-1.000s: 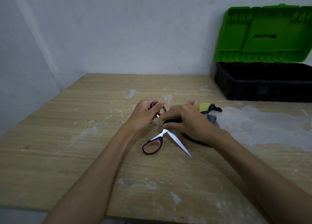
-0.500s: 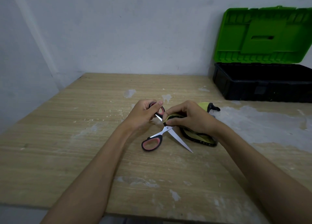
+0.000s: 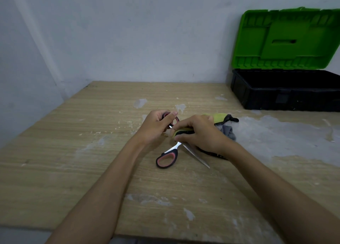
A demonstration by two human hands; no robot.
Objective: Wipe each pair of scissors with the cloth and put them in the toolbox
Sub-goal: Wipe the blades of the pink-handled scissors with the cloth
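A pair of scissors (image 3: 168, 156) with black and pink handles lies spread open on the wooden table (image 3: 73, 161). My left hand (image 3: 156, 127) grips its far handle loop. My right hand (image 3: 198, 133) pinches a yellow-green, black-edged cloth (image 3: 219, 117) around one blade near the pivot. The other blade points toward me, bare and shiny. The toolbox (image 3: 287, 89) stands at the back right, black tub open, green lid raised.
A white wall runs along the table's far edge and left side. Grey fabric (image 3: 228, 131) lies bunched beside my right wrist. Pale paint blotches mark the wood, the largest at the right in front of the toolbox.
My right hand has slid the cloth back and forth a short way along the blade. My left hand keeps its hold on the handle.
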